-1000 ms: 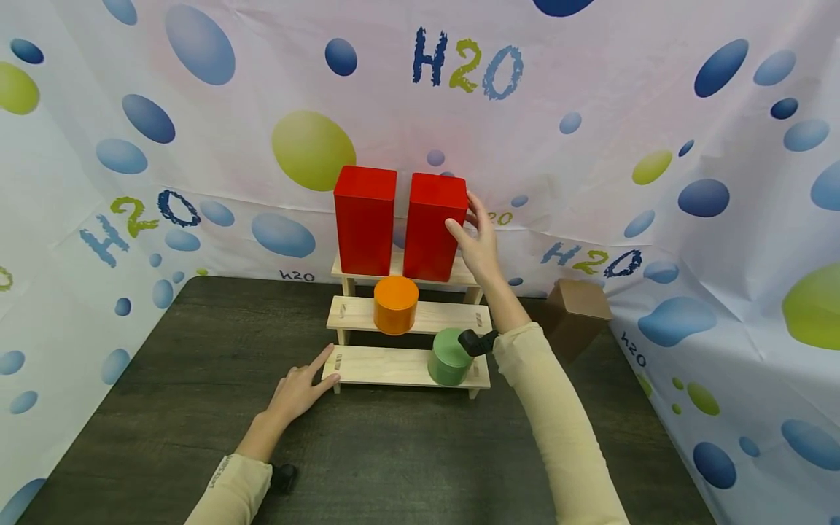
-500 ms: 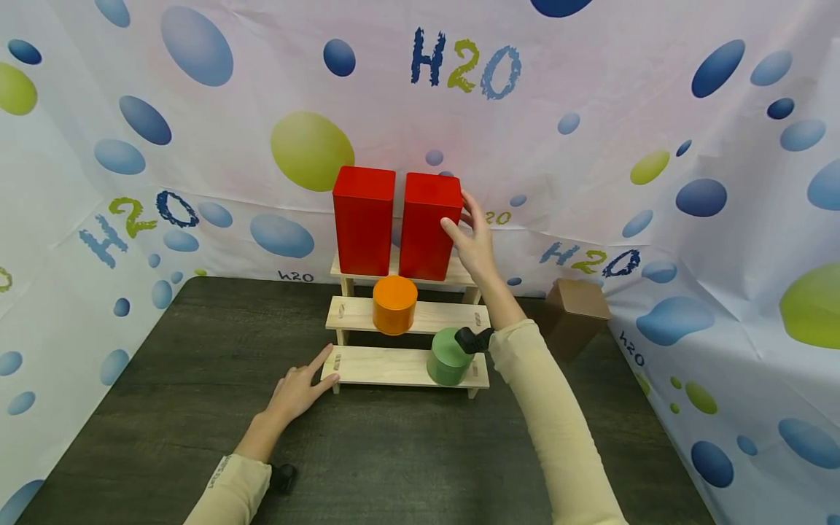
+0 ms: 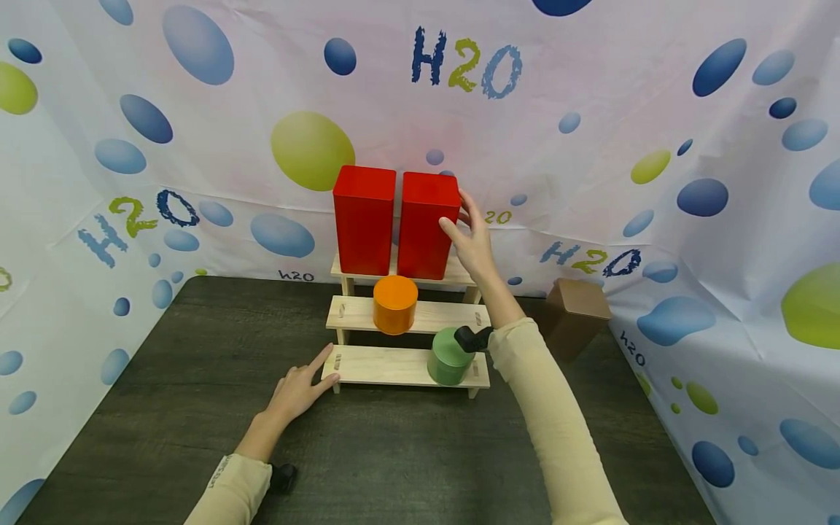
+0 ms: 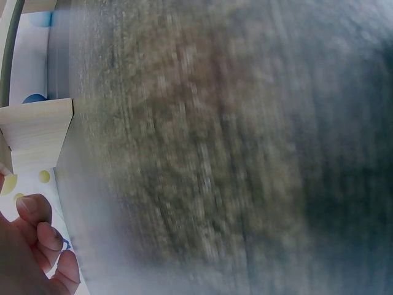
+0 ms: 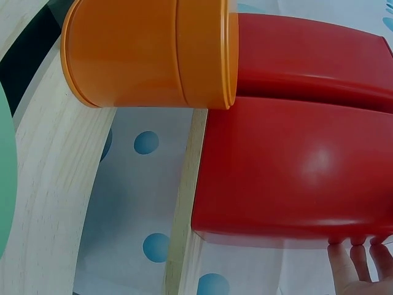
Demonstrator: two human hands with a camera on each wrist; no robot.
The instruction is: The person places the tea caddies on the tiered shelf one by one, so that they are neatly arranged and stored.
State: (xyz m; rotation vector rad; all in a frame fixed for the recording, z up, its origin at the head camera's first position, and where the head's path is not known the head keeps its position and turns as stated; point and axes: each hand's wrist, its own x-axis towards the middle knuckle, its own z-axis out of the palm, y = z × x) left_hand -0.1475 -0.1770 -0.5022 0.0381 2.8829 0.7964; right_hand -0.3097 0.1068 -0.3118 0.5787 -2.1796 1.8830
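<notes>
A three-step wooden shelf stands on the dark table. Two tall red boxes, a left one and a right one, stand side by side on its top step with a narrow gap between them. My right hand touches the right box, its straight fingertips against the right side and the thumb at the front edge. An orange round tin stands on the middle step, a green round tin on the bottom step. My left hand rests index finger and thumb at the bottom step's left end.
A brown box stands on the table to the right of the shelf. A printed cloth hangs behind and along both sides. My right forearm passes close beside the green tin.
The right red box has slid left toward the other one, with my right hand moving along against it. My left hand has stayed in place.
</notes>
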